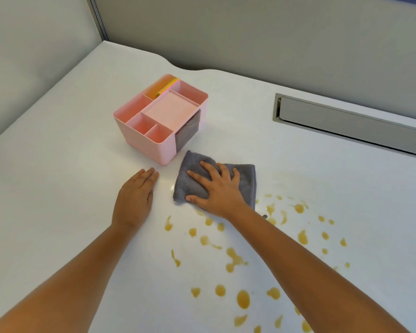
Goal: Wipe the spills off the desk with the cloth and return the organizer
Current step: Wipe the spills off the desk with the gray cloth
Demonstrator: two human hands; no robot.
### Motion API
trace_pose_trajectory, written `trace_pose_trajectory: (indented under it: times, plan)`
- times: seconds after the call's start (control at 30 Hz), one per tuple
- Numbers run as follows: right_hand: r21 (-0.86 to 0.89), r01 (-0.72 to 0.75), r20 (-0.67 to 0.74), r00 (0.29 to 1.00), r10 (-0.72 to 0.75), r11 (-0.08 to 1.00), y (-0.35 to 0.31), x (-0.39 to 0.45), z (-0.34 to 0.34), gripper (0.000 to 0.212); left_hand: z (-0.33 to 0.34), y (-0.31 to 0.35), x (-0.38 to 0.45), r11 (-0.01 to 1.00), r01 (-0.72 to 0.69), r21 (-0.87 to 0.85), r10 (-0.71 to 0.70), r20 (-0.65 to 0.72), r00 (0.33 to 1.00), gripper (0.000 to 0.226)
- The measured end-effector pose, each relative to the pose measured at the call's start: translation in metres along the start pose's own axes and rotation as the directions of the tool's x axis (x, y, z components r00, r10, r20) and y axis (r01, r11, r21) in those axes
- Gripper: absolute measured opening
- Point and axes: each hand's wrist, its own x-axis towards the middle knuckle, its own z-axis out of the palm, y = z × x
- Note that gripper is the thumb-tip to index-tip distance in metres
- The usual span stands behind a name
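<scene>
Palm of your right hand (217, 188) lies flat, fingers spread, on the grey cloth (195, 181), beside the pink organizer (151, 131). Your left hand (136, 197) rests open on the desk (58, 188). Amber spills (243, 299) nearer you.

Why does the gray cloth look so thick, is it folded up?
Folded. The gray cloth lies as a compact rectangle with doubled, layered edges on the desk, pressed flat under the right hand.

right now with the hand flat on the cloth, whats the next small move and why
Probably drag the grey cloth toward the body under the right hand, which lies flat on it. The yellow spills lie nearer the person than the cloth, unwiped. The left hand rests flat on the desk, clear of that path.
</scene>
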Motion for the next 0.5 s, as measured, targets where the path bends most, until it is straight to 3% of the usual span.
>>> trace_pose_trajectory:
  times: [0.23,0.5]
  plan:
    - [-0.053,-0.341,-0.031,0.94,0.34,0.939,0.114,-0.05,-0.027,0.06,0.002,-0.001,-0.001,1.0,0.001,-0.013,-0.001,0.015,1.0,0.041]
    - [0.033,-0.69,-0.088,0.719,0.689,0.724,0.207,-0.135,-0.043,0.054,0.003,-0.002,-0.002,1.0,-0.007,-0.019,0.007,0.003,1.0,0.041]
